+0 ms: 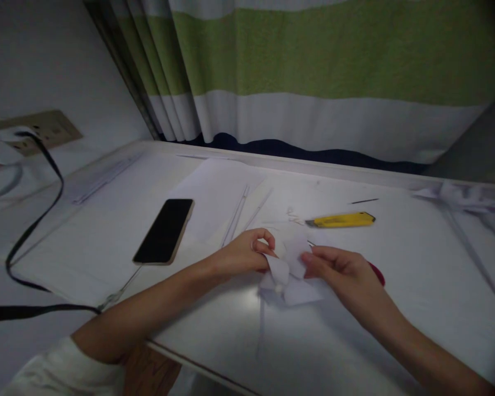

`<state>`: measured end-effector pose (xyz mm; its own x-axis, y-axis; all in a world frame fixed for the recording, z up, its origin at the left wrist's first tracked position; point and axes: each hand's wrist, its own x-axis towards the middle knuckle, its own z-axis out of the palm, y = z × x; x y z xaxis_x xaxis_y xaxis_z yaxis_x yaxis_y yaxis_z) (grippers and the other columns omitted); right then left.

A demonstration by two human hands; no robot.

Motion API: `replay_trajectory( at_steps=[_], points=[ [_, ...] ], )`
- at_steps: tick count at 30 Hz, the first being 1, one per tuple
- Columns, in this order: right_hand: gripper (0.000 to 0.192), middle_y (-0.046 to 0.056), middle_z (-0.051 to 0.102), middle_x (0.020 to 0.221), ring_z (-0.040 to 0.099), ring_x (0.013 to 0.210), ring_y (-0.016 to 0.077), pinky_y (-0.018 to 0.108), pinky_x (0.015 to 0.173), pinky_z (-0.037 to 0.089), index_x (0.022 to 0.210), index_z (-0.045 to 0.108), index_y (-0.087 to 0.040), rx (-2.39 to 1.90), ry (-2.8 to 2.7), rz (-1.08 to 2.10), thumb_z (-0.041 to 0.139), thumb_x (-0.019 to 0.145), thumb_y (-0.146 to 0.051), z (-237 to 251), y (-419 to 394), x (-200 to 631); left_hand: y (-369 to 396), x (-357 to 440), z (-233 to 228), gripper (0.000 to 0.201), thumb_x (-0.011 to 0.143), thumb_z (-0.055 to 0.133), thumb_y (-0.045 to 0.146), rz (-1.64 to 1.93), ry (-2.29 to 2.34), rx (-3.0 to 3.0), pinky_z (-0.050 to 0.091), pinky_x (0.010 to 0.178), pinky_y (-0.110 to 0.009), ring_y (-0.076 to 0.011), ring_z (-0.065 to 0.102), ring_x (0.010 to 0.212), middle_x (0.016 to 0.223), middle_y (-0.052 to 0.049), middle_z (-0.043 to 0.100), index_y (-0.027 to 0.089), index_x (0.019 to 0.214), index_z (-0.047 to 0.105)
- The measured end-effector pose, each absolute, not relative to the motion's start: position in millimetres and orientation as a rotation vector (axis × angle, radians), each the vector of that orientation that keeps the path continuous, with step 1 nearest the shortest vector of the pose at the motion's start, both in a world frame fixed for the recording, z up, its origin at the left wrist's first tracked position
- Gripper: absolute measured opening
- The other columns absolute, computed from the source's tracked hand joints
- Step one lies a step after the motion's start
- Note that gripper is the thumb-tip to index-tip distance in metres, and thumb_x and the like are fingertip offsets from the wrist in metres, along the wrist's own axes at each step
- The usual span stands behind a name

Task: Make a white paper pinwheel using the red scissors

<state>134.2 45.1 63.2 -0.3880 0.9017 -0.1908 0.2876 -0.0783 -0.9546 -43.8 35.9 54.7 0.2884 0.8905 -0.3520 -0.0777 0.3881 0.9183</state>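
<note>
Striped green-and-white curtain hangs behind the white desk [396, 330]. Near its front edge the left hand [247, 254] pinches a curled flap of the folded white paper piece [291, 272] between thumb and forefinger, while the right hand [346, 275] grips the opposite side with its fingertips [309, 257]. Thin, creased and soft-edged, the paper rests between both hands. Beyond lie a yellow utility knife [340, 220], flat paper sheets [218, 198] and a glossy black smartphone [164, 231] toward the left edge.
</note>
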Motion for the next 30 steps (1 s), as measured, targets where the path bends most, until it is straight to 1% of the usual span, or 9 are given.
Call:
replay_trajectory(
  at_steps=[4, 10, 12, 15, 17, 20, 24, 27, 30],
  points=[
    [0.027, 0.001, 0.061, 0.056, 0.053, 0.051, 0.0117, 0.022, 0.047, 0.039, 0.059, 0.059, -0.016, -1.281, -1.737, 1.502, 0.055, 0.069, -0.04, 60.1, 48.4, 134.6, 36.6, -44.2, 56.4, 0.024, 0.055, 0.057, 0.004, 0.797, 1.115, 0.963, 0.035, 0.044, -0.017, -0.0075, 0.05, 0.045, 0.056, 0.002, 0.058, 0.016, 0.068, 0.041],
    [0.023, 0.001, 0.061, 0.057, 0.053, 0.049, 0.0109, 0.021, 0.045, 0.038, 0.062, 0.057, -0.015, -1.265, -1.729, 1.501, 0.053, 0.073, -0.035, 55.9, 47.2, 133.4, 35.3, -42.3, 54.1, 0.023, 0.058, 0.057, 0.003, 0.811, 1.079, 0.911, 0.031, 0.042, -0.014, -0.0043, 0.043, 0.042, 0.051, 0.006, 0.05, 0.015, 0.068, 0.041],
    [0.021, 0.003, 0.063, 0.063, 0.056, 0.055, 0.0132, 0.024, 0.049, 0.042, 0.075, 0.059, -0.015, -1.253, -1.795, 1.327, 0.053, 0.074, -0.035, 56.1, 45.5, 134.8, 35.0, -42.6, 51.9, 0.023, 0.06, 0.058, 0.004, 0.832, 1.065, 0.879, 0.031, 0.042, -0.014, -0.0043, 0.044, 0.042, 0.05, 0.007, 0.048, 0.016, 0.07, 0.042],
    [0.03, 0.006, 0.063, 0.084, 0.057, 0.073, 0.0173, 0.031, 0.062, 0.045, 0.099, 0.054, -0.018, -1.141, -1.949, 0.765, 0.058, 0.072, -0.032, 58.4, 41.2, 139.1, 34.4, -43.3, 50.0, 0.023, 0.062, 0.058, 0.004, 0.881, 1.058, 0.833, 0.036, 0.046, -0.015, -0.006, 0.049, 0.047, 0.054, 0.006, 0.051, 0.016, 0.074, 0.042],
    [0.035, 0.007, 0.061, 0.091, 0.055, 0.081, 0.0191, 0.033, 0.068, 0.044, 0.1, 0.053, -0.019, -0.945, -2.075, 0.384, 0.062, 0.069, -0.032, 60.3, 36.8, 141.7, 33.4, -42.7, 50.2, 0.021, 0.064, 0.057, 0.003, 0.947, 1.044, 0.816, 0.037, 0.047, -0.015, -0.0055, 0.05, 0.048, 0.055, 0.005, 0.052, 0.016, 0.073, 0.043],
    [0.036, 0.007, 0.062, 0.084, 0.053, 0.075, 0.0193, 0.033, 0.064, 0.041, 0.094, 0.057, -0.018, -0.683, -2.248, 0.058, 0.064, 0.065, -0.038, 61.3, 28.8, 142.9, 29.9, -39.6, 51.1, 0.02, 0.065, 0.057, 0.002, 1.086, 1.029, 0.822, 0.038, 0.046, -0.012, -0.0043, 0.051, 0.049, 0.059, 0.004, 0.056, 0.015, 0.072, 0.044],
    [0.034, 0.003, 0.065, 0.079, 0.051, 0.07, 0.0181, 0.033, 0.062, 0.038, 0.092, 0.059, -0.018, -0.618, -2.329, -0.079, 0.062, 0.067, -0.041, 60.5, 20.6, 140.5, 22.3, -33.8, 48.9, 0.021, 0.064, 0.062, 0.004, 1.232, 0.997, 0.856, 0.041, 0.048, -0.009, -0.0044, 0.055, 0.055, 0.065, 0.004, 0.059, 0.016, 0.071, 0.046],
    [0.031, 0.001, 0.065, 0.073, 0.051, 0.07, 0.0178, 0.032, 0.062, 0.037, 0.09, 0.059, -0.017, -0.628, -2.315, -0.082, 0.061, 0.069, -0.039, 61.1, 17.8, 138.9, 17.3, -30.6, 45.8, 0.022, 0.062, 0.065, 0.005, 1.311, 0.942, 0.889, 0.043, 0.05, -0.008, -0.0043, 0.057, 0.056, 0.068, 0.005, 0.061, 0.016, 0.07, 0.048],
    [0.026, 0.001, 0.066, 0.076, 0.052, 0.073, 0.017, 0.031, 0.064, 0.037, 0.089, 0.059, -0.017, -0.649, -2.307, -0.029, 0.061, 0.071, -0.035, 62.9, 16.5, 138.6, 14.2, -29.2, 44.4, 0.022, 0.061, 0.066, 0.006, 1.316, 0.875, 0.893, 0.045, 0.05, -0.009, -0.0056, 0.059, 0.057, 0.068, 0.005, 0.063, 0.017, 0.07, 0.05]
  ],
)
